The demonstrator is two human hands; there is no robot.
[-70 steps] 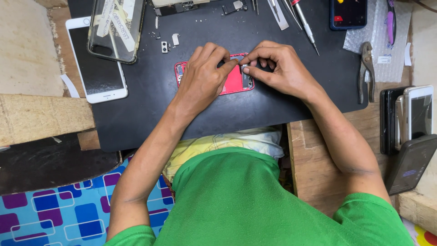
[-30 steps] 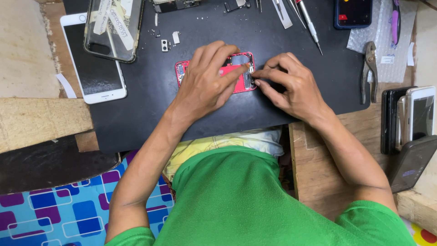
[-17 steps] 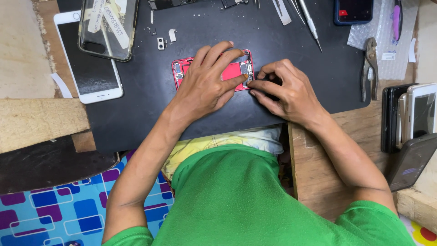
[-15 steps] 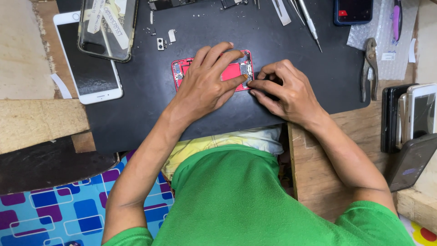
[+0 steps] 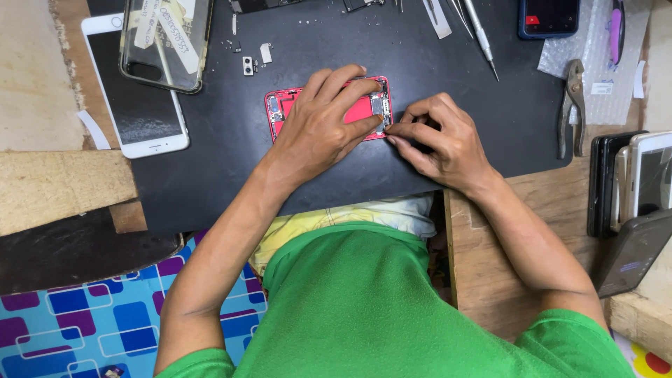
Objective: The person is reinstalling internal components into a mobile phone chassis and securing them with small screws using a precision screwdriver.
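Observation:
A red opened phone body (image 5: 280, 107) lies face up on a black work mat (image 5: 490, 119). My left hand (image 5: 323, 124) rests flat over its middle, fingers spread, pressing it down. My right hand (image 5: 439, 138) sits at the phone's right end with its fingertips pinched together against the edge near the small metal parts. Whether the fingers hold a tiny part is hidden.
A white phone (image 5: 133, 112) and a clear case (image 5: 165, 42) lie at the mat's upper left. Tweezers and a screwdriver (image 5: 480, 31) lie at the top, pliers (image 5: 572, 105) at the right, a stack of phones (image 5: 633, 189) at far right. Small loose parts (image 5: 250, 61) lie near the red phone.
My right hand has shifted from the phone's top right corner down to its right edge. My left hand stays pressed on the phone. The view has drifted slightly.

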